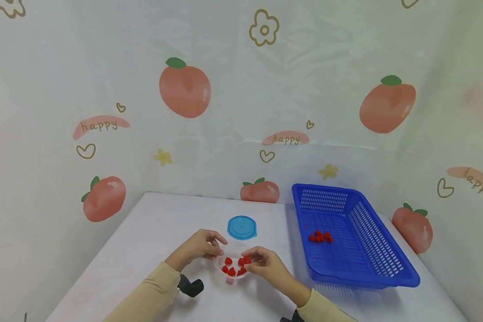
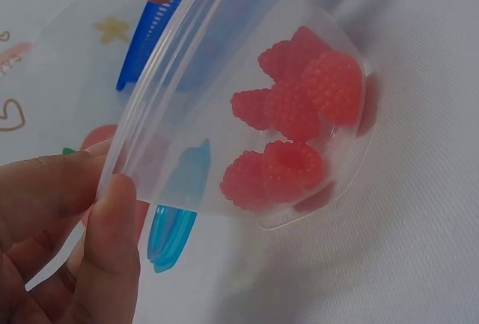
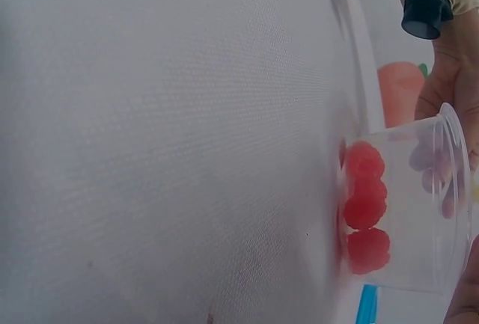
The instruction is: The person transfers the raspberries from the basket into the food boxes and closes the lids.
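A clear plastic tub (image 2: 191, 107) with several red raspberries (image 2: 292, 107) at its bottom stands on the white table. My left hand (image 1: 204, 245) pinches its rim between thumb and fingers, as the left wrist view shows closely. On the opposite side, my right hand (image 1: 267, 264) holds a raspberry (image 1: 247, 259) in its fingertips, right at the tub's rim. That berry is partly cut off at the top of the left wrist view. In the right wrist view, berries show through the tub's wall (image 3: 415, 249).
Behind the tub lies a round blue lid (image 1: 242, 227). To the right stands a large blue slotted basket (image 1: 358, 279), with a cluster of several raspberries (image 1: 319, 237) toward its left side. A printed white cloth (image 1: 225, 152) hangs along the table's back edge.
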`<state>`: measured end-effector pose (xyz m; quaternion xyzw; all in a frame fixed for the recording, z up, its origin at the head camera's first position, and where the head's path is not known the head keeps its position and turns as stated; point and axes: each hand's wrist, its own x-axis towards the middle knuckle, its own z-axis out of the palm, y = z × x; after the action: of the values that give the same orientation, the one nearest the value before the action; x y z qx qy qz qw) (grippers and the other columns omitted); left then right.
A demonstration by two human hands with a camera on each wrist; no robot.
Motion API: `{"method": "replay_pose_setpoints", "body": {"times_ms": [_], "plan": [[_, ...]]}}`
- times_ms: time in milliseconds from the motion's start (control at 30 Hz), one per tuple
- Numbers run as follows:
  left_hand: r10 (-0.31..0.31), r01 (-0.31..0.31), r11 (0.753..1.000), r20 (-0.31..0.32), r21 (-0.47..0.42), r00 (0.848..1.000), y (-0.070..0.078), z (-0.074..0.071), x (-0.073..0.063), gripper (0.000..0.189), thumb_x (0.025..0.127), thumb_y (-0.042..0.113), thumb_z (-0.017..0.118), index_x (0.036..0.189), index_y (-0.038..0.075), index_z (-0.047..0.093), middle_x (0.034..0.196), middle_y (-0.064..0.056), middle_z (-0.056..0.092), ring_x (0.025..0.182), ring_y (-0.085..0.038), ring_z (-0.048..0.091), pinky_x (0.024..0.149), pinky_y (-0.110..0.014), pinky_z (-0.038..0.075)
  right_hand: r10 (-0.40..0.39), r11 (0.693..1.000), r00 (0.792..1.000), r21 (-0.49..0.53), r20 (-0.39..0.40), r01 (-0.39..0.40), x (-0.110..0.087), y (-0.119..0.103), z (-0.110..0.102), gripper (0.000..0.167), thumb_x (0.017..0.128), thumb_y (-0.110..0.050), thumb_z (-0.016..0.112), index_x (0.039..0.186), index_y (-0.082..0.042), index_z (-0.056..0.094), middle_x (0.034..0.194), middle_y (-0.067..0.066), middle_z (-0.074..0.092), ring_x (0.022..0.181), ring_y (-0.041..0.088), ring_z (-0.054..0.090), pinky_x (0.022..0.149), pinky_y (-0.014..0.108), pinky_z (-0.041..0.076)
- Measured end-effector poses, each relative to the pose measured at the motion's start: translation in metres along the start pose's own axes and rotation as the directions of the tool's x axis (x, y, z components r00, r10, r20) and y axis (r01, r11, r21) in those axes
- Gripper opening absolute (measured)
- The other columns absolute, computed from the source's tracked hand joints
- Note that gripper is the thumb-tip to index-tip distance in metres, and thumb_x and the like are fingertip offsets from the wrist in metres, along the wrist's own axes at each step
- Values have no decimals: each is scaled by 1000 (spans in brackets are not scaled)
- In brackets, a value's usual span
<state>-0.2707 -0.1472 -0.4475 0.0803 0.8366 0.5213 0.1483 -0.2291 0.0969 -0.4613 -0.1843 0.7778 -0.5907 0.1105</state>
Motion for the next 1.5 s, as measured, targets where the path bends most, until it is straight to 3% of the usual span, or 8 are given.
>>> {"method": "replay_pose_setpoints", "body": {"times_ms": [267,567,1133,1500], "plan": [[2,-2,1000,-3,-5,1000,0,0,1,26,80,10,78,104,5,70,75,-6,58,57,-14,56,60,-25,56,-9,999,1000,-35,5,9,1,3,1,28,87,-1,67,114,6,63,105,24,65,88,17,57,73,12,49],[-21,21,1000,-19,-8,1000,0,2,0,26,80,11,78,104,5,70,76,-6,58,57,-14,56,60,-24,56,3,1000,1000,-6,6,-3,0,1,0,28,87,-5,69,114,1,65,107,21,66,89,16,56,73,13,50],[-7,7,1000,-14,-9,1000,0,0,0,26,79,11,79,103,6,71,75,-5,58,59,-13,57,60,-24,56,-15,1000,1000,11,12,15,0,0,-1,25,88,-5,67,112,1,65,106,23,65,88,12,57,75,13,50],[-6,6,1000,-10,-16,1000,0,1,-1,27,81,7,76,106,1,69,75,-5,57,57,-13,56,59,-24,56,-20,1000,1000,16,19,19,-2,-2,-1,25,88,-5,68,112,2,65,106,22,63,88,12,56,76,14,49]]}}
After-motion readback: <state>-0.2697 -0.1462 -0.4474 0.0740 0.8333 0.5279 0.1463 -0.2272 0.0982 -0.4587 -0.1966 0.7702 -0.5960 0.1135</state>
